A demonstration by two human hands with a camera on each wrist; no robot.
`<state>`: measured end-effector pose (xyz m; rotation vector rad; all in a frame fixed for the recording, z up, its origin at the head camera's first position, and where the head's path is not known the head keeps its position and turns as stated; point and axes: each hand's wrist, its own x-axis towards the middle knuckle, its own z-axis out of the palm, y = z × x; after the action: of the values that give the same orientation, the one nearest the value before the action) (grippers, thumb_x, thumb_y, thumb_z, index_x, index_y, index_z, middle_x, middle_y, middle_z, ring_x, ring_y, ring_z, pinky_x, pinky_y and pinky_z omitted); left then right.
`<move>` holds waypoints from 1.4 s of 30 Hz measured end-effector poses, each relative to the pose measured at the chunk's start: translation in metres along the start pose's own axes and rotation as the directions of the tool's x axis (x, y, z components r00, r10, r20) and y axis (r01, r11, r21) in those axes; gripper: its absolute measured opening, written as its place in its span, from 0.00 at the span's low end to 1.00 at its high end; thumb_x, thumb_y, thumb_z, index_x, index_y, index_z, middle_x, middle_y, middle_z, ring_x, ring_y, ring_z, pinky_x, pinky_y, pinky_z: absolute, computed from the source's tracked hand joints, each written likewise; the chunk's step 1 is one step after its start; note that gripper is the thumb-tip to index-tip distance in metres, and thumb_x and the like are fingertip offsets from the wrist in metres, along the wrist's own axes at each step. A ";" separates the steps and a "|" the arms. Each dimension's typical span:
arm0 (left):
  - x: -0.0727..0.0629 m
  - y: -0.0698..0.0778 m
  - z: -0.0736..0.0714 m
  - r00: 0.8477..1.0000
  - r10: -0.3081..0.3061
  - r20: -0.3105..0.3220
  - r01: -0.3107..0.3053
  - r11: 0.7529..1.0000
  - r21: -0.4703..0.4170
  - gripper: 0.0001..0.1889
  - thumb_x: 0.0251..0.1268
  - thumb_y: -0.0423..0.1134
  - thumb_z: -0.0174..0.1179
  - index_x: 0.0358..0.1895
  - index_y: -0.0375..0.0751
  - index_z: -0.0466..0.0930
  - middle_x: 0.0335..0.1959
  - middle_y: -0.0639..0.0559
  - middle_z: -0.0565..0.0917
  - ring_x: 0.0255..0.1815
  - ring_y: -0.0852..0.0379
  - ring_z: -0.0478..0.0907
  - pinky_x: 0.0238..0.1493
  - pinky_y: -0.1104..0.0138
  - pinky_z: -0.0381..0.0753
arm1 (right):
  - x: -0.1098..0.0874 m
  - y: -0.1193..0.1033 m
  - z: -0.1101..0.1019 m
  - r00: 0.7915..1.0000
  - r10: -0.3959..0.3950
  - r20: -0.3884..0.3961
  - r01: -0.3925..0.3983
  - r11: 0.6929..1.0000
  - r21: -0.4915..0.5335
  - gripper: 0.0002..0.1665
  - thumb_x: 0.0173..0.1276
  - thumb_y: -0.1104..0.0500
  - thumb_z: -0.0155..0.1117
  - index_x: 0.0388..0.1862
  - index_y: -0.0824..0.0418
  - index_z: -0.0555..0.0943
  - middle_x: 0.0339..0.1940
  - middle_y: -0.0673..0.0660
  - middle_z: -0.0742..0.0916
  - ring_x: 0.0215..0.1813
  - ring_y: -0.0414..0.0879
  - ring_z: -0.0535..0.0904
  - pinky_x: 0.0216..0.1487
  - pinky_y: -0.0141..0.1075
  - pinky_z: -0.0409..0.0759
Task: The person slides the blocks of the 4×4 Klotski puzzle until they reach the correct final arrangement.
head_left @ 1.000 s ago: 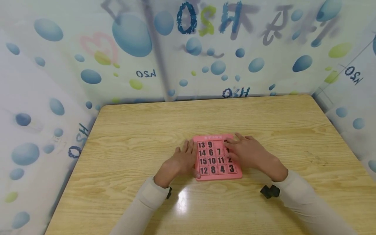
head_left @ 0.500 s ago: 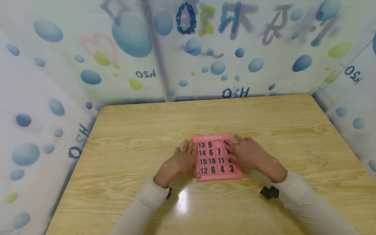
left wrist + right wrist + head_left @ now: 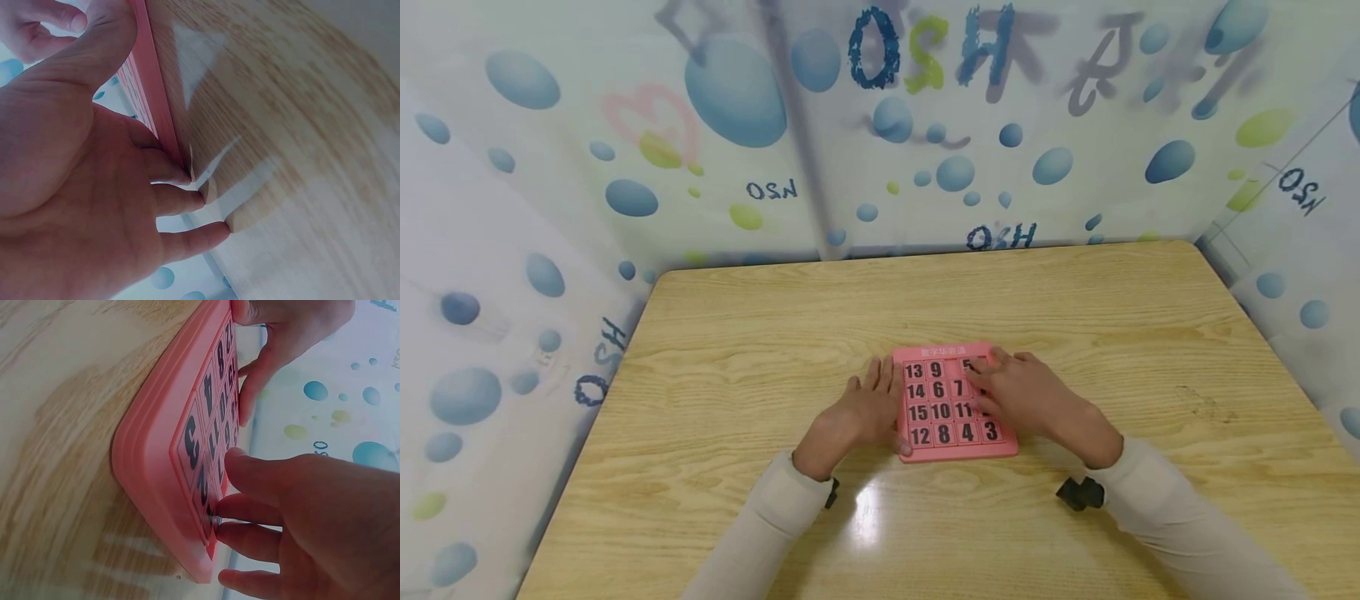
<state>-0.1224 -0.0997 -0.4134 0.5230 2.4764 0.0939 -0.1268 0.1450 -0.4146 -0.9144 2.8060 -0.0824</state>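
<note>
A pink number slide puzzle (image 3: 958,454) lies flat on the table, its square tiles printed with black numerals. Along its left side rests my left hand (image 3: 867,412), with fingers extended and the thumb at the near left corner. My right hand (image 3: 1033,396) reaches over the right side, fingertips on the 5 tile (image 3: 967,365) in the top row. That tile sits between columns, with a gap on its left next to the 9. Fingers cover part of the right column. In the right wrist view, a bare red slot shows near the puzzle's far right corner.
The wood-grain table (image 3: 760,333) extends around the puzzle on all sides. Behind it and at both sides stand pale walls (image 3: 865,167) printed with blue and green drops. Dark wrist devices (image 3: 1081,493) sit below the sleeves.
My right hand has shifted left, sliding the 5 tile from the right column toward the gap beside the 9. The left hand and the puzzle's frame have stayed in place.
</note>
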 end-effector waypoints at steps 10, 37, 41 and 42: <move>-0.001 0.000 0.000 1.000 0.000 0.001 0.000 1.000 0.006 0.63 0.54 0.63 0.65 0.80 0.35 0.33 0.81 0.38 0.33 0.82 0.41 0.31 0.79 0.47 0.46 | 0.004 -0.005 0.001 1.000 -0.015 -0.014 0.016 1.000 0.006 0.29 0.73 0.46 0.59 0.68 0.57 0.77 0.68 0.59 0.79 0.72 0.65 0.68 0.62 0.62 0.73; 0.000 0.000 -0.001 1.000 0.005 0.008 -0.006 1.000 0.022 0.63 0.55 0.63 0.65 0.80 0.35 0.33 0.81 0.39 0.33 0.82 0.42 0.30 0.79 0.47 0.47 | 0.003 -0.009 -0.002 1.000 -0.006 -0.011 0.007 0.999 0.037 0.32 0.75 0.44 0.56 0.71 0.58 0.73 0.71 0.60 0.76 0.74 0.63 0.66 0.65 0.62 0.71; 0.000 0.000 0.000 1.000 0.003 0.008 -0.003 1.000 0.022 0.63 0.55 0.64 0.65 0.80 0.35 0.32 0.81 0.39 0.32 0.82 0.42 0.30 0.79 0.47 0.47 | -0.005 -0.004 -0.005 1.000 0.019 0.014 -0.019 1.000 0.020 0.33 0.74 0.45 0.58 0.72 0.59 0.72 0.71 0.61 0.76 0.75 0.64 0.64 0.66 0.62 0.69; 0.000 0.000 0.000 1.000 0.001 0.008 -0.002 1.000 0.022 0.63 0.55 0.64 0.65 0.80 0.36 0.32 0.81 0.39 0.32 0.82 0.42 0.30 0.79 0.47 0.47 | -0.008 -0.003 -0.006 0.999 0.021 0.025 -0.021 1.000 0.009 0.32 0.74 0.45 0.58 0.71 0.59 0.73 0.71 0.61 0.76 0.75 0.65 0.63 0.66 0.62 0.69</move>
<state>-0.1225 -0.1002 -0.4133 0.5337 2.4720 0.0648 -0.1197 0.1470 -0.4069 -0.8775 2.7898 -0.0803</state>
